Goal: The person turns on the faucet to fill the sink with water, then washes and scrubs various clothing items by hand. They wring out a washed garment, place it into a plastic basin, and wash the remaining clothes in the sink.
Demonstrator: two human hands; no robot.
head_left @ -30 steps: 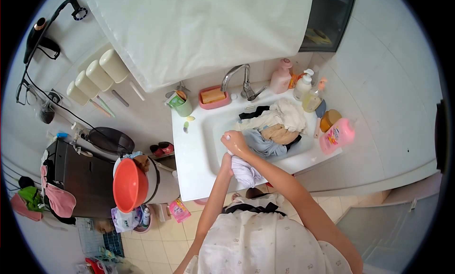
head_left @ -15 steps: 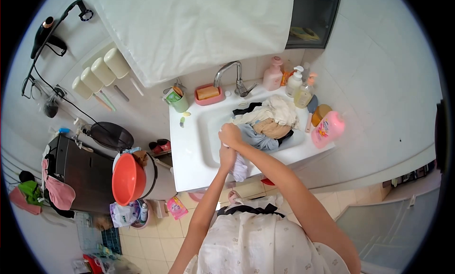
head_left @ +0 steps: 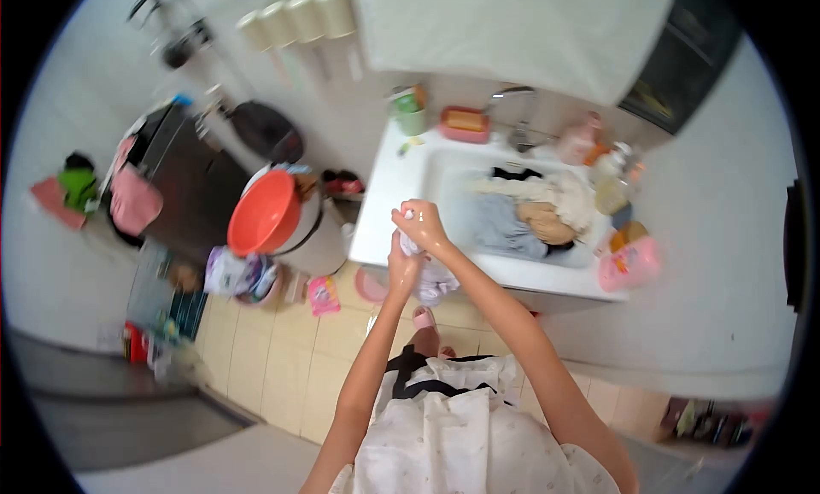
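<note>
A pale lavender-white wet cloth [head_left: 436,282] is bunched between both my hands and hangs down past the sink's front edge. My right hand [head_left: 421,224] is wrapped around its upper part, with a bit of it showing between the fingers. Just below, my left hand [head_left: 403,263] is closed around the same cloth. Both hands are over the front left rim of the white sink [head_left: 389,212]. In the basin lie a light blue garment [head_left: 504,223], a tan one [head_left: 547,222], a cream one [head_left: 571,195] and a black piece [head_left: 516,174].
Behind the basin stand a faucet [head_left: 523,131], a pink soap dish [head_left: 465,125] and a green cup [head_left: 411,120]. Bottles crowd the right rim, including a pink bottle [head_left: 629,263]. To the left, a red-orange basin [head_left: 265,212] sits atop a white bin-like container [head_left: 318,245].
My view has turned and shifted left. Both hands, still gripping the cloth, have moved from over the basin toward its front left rim, and more of the cloth hangs below them.
</note>
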